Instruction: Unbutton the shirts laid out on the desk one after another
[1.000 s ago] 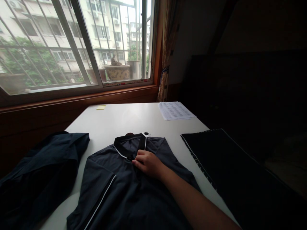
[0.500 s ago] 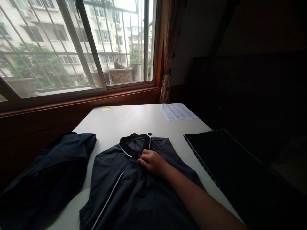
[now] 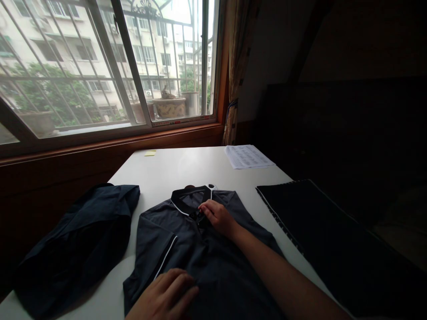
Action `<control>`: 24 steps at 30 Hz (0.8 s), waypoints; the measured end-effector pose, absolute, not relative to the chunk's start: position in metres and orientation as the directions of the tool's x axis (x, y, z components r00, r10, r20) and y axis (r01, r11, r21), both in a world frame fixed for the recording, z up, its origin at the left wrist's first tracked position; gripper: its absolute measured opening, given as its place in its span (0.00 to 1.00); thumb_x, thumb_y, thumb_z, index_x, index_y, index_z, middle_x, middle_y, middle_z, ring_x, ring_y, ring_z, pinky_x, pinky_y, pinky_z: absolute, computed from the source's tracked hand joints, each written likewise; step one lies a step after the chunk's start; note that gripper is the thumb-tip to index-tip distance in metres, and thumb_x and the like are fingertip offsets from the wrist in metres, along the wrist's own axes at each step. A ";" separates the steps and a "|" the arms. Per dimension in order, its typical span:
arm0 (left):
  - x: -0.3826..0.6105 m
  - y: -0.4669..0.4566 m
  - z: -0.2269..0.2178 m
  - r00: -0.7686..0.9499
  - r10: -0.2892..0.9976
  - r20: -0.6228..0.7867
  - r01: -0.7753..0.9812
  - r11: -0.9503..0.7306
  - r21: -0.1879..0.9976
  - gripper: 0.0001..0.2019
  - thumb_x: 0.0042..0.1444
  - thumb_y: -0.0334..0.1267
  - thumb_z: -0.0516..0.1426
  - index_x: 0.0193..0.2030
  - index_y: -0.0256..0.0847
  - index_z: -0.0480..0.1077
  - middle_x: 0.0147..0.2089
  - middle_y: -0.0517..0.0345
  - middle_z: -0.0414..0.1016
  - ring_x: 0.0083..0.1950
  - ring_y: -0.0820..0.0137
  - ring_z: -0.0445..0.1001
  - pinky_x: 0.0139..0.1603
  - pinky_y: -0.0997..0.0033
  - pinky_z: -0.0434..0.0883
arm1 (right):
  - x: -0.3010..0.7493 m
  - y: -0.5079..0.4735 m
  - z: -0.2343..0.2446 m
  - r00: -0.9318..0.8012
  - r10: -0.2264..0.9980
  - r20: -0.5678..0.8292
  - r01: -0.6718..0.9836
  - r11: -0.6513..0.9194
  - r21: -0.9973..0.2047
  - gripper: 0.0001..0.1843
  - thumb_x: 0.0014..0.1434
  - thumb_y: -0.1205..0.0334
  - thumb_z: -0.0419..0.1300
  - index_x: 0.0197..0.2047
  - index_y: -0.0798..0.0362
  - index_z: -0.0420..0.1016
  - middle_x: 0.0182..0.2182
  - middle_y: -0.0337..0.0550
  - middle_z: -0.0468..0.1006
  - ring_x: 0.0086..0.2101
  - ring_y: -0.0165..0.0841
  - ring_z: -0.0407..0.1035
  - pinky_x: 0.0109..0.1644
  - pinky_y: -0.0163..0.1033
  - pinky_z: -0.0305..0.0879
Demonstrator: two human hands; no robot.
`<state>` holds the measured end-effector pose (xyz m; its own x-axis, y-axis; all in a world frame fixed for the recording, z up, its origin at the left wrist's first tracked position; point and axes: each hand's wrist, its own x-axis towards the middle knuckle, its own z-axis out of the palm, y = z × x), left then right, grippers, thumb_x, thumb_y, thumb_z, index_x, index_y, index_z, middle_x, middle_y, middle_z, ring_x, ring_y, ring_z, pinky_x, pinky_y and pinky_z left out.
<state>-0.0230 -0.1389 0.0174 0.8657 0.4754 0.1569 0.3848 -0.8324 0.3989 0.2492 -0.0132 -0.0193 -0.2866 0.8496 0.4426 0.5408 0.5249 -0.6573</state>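
A dark grey polo shirt (image 3: 196,258) with white piping lies spread on the white table (image 3: 187,166). My right hand (image 3: 218,215) pinches the shirt at its black collar (image 3: 180,198), near the top of the front opening. What exactly the fingertips grip is partly hidden. Low in the view, my left hand (image 3: 167,291) is over the shirt near the piped sleeve edge, its fingers loosely bent and apart, holding nothing. Beyond the collar, a white ring-shaped thing (image 3: 211,187) and a small brown round thing (image 3: 189,187) show in part.
Dark blue folded clothing (image 3: 83,231) lies on the left. A black flat cloth or mat (image 3: 320,235) with a pale edge is on the right. Printed papers (image 3: 250,156) and a yellow sticky note (image 3: 150,153) lie at the far side, below the barred window (image 3: 167,66).
My left hand has come into view from the bottom, over the shirt. My right hand stays at the collar, its fingers now a little higher on it. The view has shifted slightly.
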 end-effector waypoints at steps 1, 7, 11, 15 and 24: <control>-0.013 -0.130 0.010 0.854 0.470 0.223 0.405 -0.870 0.281 0.18 0.64 0.31 0.55 0.60 0.44 0.68 0.55 0.49 0.74 0.55 0.55 0.71 0.52 0.57 0.76 | 0.249 -0.013 -0.019 -0.282 0.851 0.443 0.546 0.522 -0.655 0.13 0.71 0.61 0.48 0.45 0.51 0.73 0.40 0.44 0.76 0.42 0.34 0.71 0.50 0.40 0.66; 0.015 -0.108 -0.009 0.813 0.521 0.260 0.518 -0.851 0.085 0.14 0.60 0.31 0.60 0.52 0.42 0.69 0.47 0.53 0.74 0.45 0.61 0.71 0.45 0.62 0.74 | 0.258 -0.020 -0.007 -0.357 0.847 0.393 0.567 0.531 -0.630 0.09 0.68 0.64 0.53 0.47 0.51 0.74 0.41 0.44 0.76 0.43 0.35 0.71 0.50 0.40 0.67; 0.018 -0.106 -0.017 0.824 0.520 0.227 0.527 -0.849 0.034 0.08 0.56 0.24 0.59 0.38 0.40 0.69 0.38 0.56 0.72 0.37 0.62 0.69 0.36 0.65 0.71 | 0.274 -0.042 0.011 -0.423 0.855 0.302 0.590 0.512 -0.624 0.12 0.67 0.63 0.55 0.52 0.49 0.72 0.46 0.45 0.74 0.41 0.33 0.72 0.48 0.39 0.69; 0.017 -0.105 -0.023 0.810 0.491 0.322 0.504 -0.862 0.047 0.10 0.53 0.19 0.55 0.33 0.40 0.66 0.33 0.56 0.70 0.33 0.63 0.67 0.30 0.67 0.69 | 0.286 -0.081 0.030 -0.478 0.863 0.165 0.641 0.472 -0.605 0.16 0.64 0.57 0.60 0.55 0.47 0.70 0.52 0.44 0.71 0.47 0.35 0.70 0.55 0.41 0.66; 0.011 -0.109 0.014 0.462 0.597 0.656 0.362 -0.802 0.474 0.10 0.62 0.23 0.51 0.44 0.41 0.66 0.37 0.57 0.70 0.34 0.72 0.72 0.35 0.77 0.72 | 0.247 -0.150 0.026 -0.519 0.855 -0.005 0.705 0.425 -0.567 0.24 0.49 0.62 0.70 0.50 0.46 0.75 0.45 0.43 0.77 0.41 0.40 0.72 0.44 0.40 0.69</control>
<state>0.0111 -0.1086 0.0142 0.4622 0.5966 0.6561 0.3624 -0.8023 0.4742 0.2469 -0.1502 0.0262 -0.5192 0.8546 -0.0045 0.7052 0.4254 -0.5672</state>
